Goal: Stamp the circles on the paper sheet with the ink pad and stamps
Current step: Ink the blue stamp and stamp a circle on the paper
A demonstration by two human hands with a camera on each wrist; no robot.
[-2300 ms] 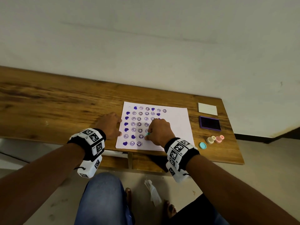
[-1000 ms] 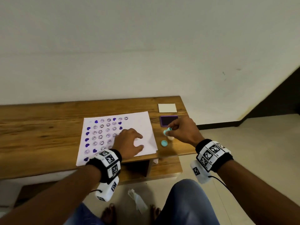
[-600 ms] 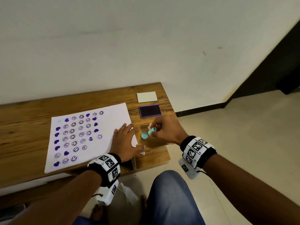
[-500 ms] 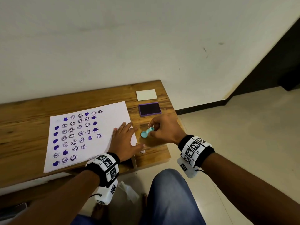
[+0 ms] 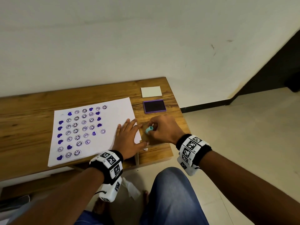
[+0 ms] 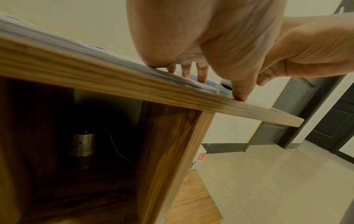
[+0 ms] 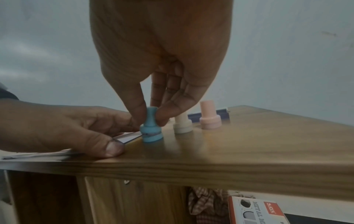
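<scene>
The right hand is seen with thumb and fingertips pinched round the narrow neck of a blue stamp. The stamp is held upright, its wide base seated on a matching blue cap on the wooden table, directly below the fingertips. A thin dark seam is visible where base and cap meet. In the head view only the stamp's top and part of its body show beyond the knuckles.

Just past the right fingertips, a cream stamp and a pink stamp are stood upright side by side on the table, the cream one nearer the blue stamp; neither is touched. Farther out from the right hand, toward the wall, the purple ink pad is laid open, dark face up, and beyond it a white lid lies flat.

The left hand is pressed flat, fingers straight and slightly spread, on the near right corner of the paper sheet, with nothing gripped. Its thumb tip is set on the table edge, just beside the blue stamp. The two hands are close, the left fingertips almost at the right thumb.

To the far side of the left hand, the sheet's grid of circles is largely filled with purple hearts and smiley faces; the sheet's strip nearest the left hand is unmarked.

Below the tabletop, a metal can is noted in a dark compartment and a printed box at floor level.
</scene>
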